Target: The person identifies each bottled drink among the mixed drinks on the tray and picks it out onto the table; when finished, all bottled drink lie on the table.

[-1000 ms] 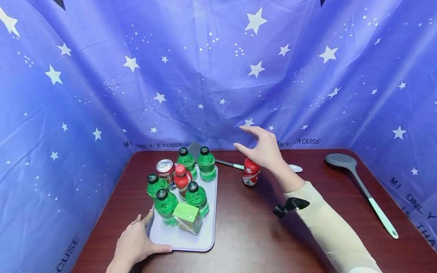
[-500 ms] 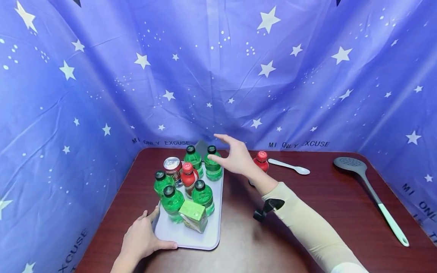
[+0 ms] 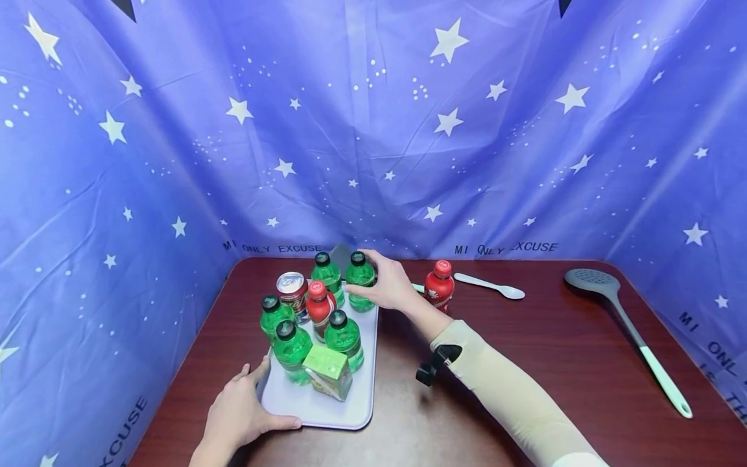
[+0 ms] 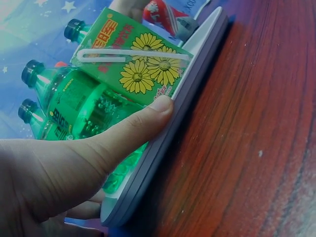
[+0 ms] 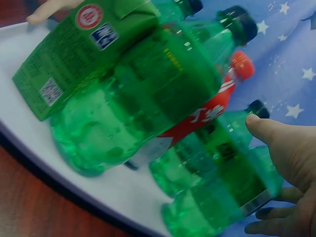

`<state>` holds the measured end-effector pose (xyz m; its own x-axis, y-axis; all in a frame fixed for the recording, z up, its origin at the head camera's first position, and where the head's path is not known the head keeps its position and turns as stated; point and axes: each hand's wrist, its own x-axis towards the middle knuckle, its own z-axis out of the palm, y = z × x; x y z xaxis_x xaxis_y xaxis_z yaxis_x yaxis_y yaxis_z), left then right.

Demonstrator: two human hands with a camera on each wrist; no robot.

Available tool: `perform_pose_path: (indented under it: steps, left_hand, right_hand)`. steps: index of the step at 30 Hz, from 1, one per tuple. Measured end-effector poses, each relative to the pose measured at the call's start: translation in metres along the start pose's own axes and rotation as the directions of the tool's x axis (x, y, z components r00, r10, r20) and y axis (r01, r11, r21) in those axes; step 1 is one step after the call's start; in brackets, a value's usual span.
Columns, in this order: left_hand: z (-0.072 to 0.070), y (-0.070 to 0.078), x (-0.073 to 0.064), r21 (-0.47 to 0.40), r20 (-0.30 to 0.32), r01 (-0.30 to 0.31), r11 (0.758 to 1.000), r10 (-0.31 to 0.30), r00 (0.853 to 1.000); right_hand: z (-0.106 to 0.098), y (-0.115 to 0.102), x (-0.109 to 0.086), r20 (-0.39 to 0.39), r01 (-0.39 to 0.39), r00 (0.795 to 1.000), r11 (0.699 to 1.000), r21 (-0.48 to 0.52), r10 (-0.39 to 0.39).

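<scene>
A white tray point(image 3: 360, 412) bears several green bottles, a red-capped bottle point(image 3: 318, 301), a drink can point(image 3: 292, 285) and a green juice carton point(image 3: 328, 373). My left hand point(image 3: 239, 405) holds the tray's near left corner; its thumb lies on the front rim, as the left wrist view shows, with the fingers round the side. At the far right corner of the tray, my right hand point(image 3: 390, 282) curves round an upright green bottle point(image 3: 358, 274), thumb in front and fingers behind. The right wrist view shows the thumb at this bottle's neck.
A second red bottle point(image 3: 439, 285) stands right of the tray. Behind it lies a white spoon point(image 3: 490, 285). A slotted turner point(image 3: 618, 305) with a mint handle lies at the right. A grey spatula point(image 3: 340, 251) is mostly hidden behind the bottles. Starry blue cloth surrounds the table.
My right hand has moved left from above the standing red bottle and down round the far right green bottle. The spoon has come into full view. My left hand stays at the tray corner.
</scene>
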<state>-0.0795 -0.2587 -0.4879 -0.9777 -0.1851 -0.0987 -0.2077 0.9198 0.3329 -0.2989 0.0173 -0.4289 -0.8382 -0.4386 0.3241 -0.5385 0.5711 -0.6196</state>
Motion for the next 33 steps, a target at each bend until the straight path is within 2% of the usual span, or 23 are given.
perform_pose_path:
  steps: [3,7,14,25,33]
  left_hand:
    - [-0.001,-0.001,-0.001,0.001,0.005,0.003,1.0,-0.003,1.0]
    - [-0.001,0.001,0.0,0.001,0.008,0.001,1.0,-0.001,1.0]
    - [0.001,0.001,-0.003,-0.003,0.002,0.004,1.0,-0.004,1.0]
    - [0.0,-0.002,-0.003,0.0,-0.018,-0.006,1.0,0.006,1.0]
    - [0.001,-0.002,-0.003,0.005,-0.026,-0.016,1.0,0.016,1.0]
  right_hand:
    - [0.008,0.004,-0.002,0.005,-0.023,1.0,1.0,0.001,0.023]
    - [0.012,0.009,-0.003,-0.025,-0.035,0.999,0.999,0.021,0.035]
    - [0.007,0.009,-0.002,-0.018,-0.037,0.999,0.999,0.009,0.037]
    - [-0.03,-0.023,-0.008,-0.036,0.028,0.999,1.0,-0.001,-0.028]
    - [-0.064,-0.037,-0.026,-0.05,0.049,0.998,0.997,0.056,-0.046]
